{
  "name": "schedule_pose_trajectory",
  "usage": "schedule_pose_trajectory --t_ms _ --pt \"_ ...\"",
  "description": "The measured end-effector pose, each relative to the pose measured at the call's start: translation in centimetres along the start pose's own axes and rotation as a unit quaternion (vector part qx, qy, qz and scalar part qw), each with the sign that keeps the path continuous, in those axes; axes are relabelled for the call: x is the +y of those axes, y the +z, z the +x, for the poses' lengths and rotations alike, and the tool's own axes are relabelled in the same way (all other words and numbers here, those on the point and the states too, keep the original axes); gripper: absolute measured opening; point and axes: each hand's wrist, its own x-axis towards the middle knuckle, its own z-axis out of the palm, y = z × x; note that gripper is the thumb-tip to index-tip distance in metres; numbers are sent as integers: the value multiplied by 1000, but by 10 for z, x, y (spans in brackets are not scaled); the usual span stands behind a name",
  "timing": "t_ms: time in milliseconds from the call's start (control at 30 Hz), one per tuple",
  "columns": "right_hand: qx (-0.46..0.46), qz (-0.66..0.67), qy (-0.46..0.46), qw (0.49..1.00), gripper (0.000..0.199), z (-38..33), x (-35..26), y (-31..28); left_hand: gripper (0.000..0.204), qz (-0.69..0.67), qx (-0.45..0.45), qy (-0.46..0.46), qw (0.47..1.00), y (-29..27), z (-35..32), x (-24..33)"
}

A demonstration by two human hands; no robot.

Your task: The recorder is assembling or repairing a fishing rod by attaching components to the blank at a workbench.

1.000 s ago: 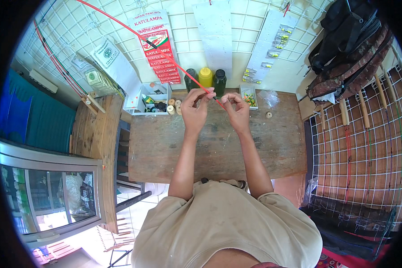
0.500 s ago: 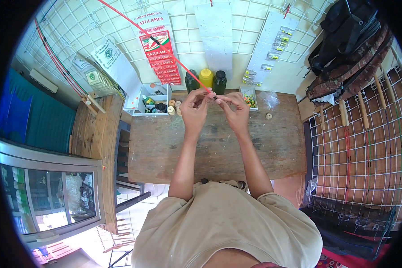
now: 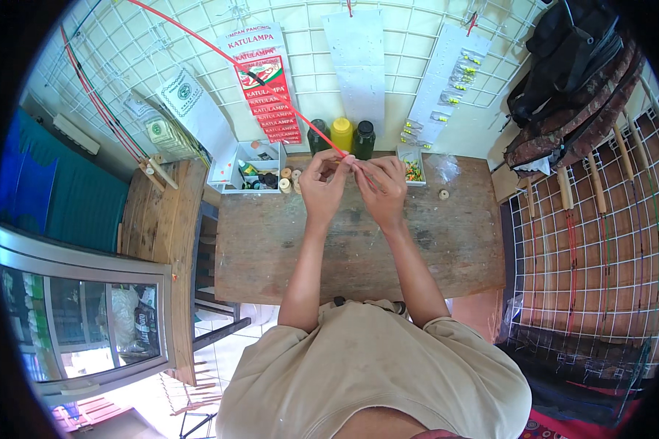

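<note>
A thin red fishing rod [image 3: 205, 40] with a black band slants down from the upper left to my fingertips, above the far part of the wooden table [image 3: 285, 227]. My left hand [image 3: 324, 186] pinches the rod's near end between thumb and forefinger. Against the same end press the thumb and fingers of my right hand [image 3: 383, 189], so the two hands' fingertips meet. Whatever small part lies between the fingertips is hidden. Just beyond the hands stand a dark bottle [image 3: 318, 137], a yellow bottle [image 3: 342, 134] and another dark bottle [image 3: 364, 139].
A white box [image 3: 252, 191] of small containers stands at the back left, beside several wooden spools [image 3: 285, 185]. Right of my hands are a white tray [image 3: 416, 184], a clear plastic bag [image 3: 444, 167] and a lone spool [image 3: 444, 194]. Rods hang on the right-hand grid [image 3: 586, 241].
My right fingers have closed in over the rod end, covering a small dark bit visible there before. The rod's upper part has swung left and looks more bent. The whole view has shifted slightly.
</note>
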Motion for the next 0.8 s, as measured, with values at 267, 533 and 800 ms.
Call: schedule_pose_trajectory --t_ms 267,533,800 --pt "-17 94 89 991 16 -4 5 18 15 -8 -2 -2 1000 -9 1 -6" --pt "-4 333 297 895 8 -6 9 26 19 -58 -14 -28 998 -14 4 -6" --pt "-25 338 288 896 14 -14 24 20 14 -34 -9 -34 999 -16 8 -11"
